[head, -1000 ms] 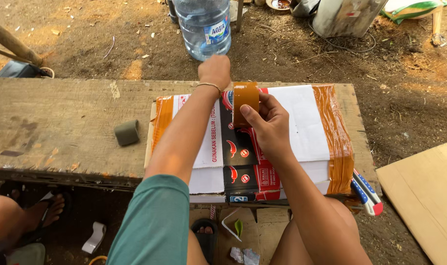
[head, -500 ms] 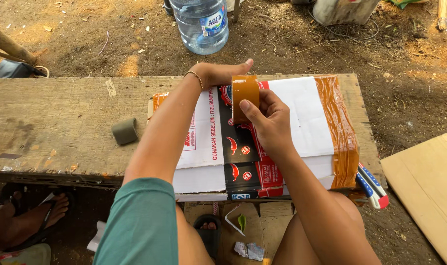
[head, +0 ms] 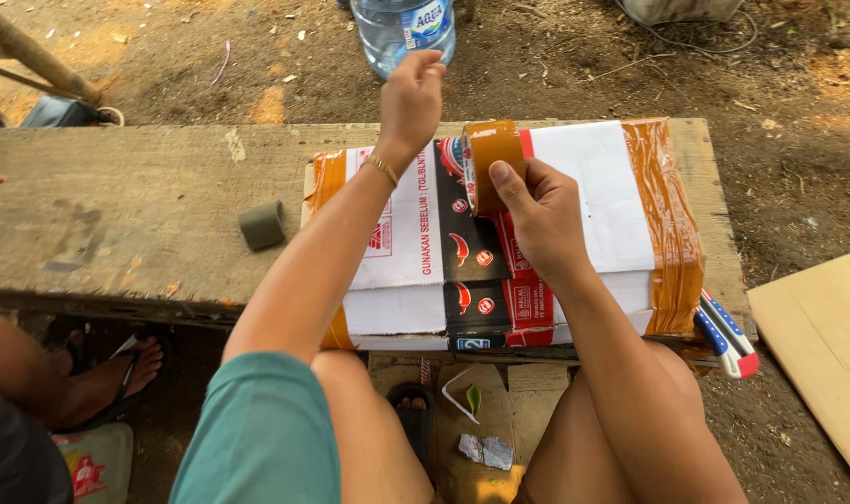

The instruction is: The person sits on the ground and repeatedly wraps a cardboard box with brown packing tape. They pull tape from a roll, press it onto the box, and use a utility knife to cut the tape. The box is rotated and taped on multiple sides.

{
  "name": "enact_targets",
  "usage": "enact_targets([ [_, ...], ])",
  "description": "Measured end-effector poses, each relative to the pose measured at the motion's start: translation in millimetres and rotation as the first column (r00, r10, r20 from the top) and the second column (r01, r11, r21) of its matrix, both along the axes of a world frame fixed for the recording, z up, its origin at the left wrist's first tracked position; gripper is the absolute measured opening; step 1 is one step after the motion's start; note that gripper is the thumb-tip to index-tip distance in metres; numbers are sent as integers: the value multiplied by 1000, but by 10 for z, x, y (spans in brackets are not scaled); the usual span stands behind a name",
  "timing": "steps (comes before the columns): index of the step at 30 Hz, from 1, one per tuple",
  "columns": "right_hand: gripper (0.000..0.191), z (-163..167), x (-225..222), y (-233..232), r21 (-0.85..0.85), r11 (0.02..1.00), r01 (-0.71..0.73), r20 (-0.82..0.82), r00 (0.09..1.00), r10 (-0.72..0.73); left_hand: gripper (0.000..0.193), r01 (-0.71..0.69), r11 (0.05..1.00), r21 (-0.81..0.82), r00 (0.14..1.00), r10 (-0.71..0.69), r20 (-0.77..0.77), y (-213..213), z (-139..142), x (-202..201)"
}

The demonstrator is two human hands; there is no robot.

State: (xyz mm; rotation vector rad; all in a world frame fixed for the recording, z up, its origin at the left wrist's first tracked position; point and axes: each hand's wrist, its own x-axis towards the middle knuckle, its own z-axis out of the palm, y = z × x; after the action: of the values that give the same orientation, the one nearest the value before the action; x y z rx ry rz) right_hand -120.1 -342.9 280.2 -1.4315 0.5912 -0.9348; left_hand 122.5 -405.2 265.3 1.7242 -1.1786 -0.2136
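A white, red and black cardboard box (head: 593,177) lies flat on a worn wooden bench (head: 117,187), with brown tape bands across both ends. My right hand (head: 541,219) grips a roll of brown tape (head: 488,149), held upright on the middle of the box top. Above the box's far edge hovers my left hand (head: 411,98), fingers loosely curled and touching nothing I can see. A thin bracelet is on that wrist.
A small grey-green roll (head: 261,225) sits on the bench left of the box. A red, white and blue box cutter (head: 723,331) lies at the bench's right front corner. A large water bottle (head: 401,28) stands beyond. Another person's sandalled foot (head: 117,373) is at lower left, a pale board (head: 817,345) at right.
My left hand has lifted off the far edge of the box, where it was pressing, and now hangs in the air. The right hand keeps the tape roll on the box top.
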Motion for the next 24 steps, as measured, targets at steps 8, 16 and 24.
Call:
enact_targets([
  [8,31,-82,29,49,-68,993,-99,103,989,106,117,242,949,204,750,-316,581,2276,198,-1029],
  [16,28,68,-61,346,-70,998,7,-4,1000,-7,135,120,944,306,602,-315,733,2446,39,-1326],
  [24,32,211,-293,857,87,983,160,15,987,-162,139,144,951,275,634,-302,712,2487,-71,-1300],
])
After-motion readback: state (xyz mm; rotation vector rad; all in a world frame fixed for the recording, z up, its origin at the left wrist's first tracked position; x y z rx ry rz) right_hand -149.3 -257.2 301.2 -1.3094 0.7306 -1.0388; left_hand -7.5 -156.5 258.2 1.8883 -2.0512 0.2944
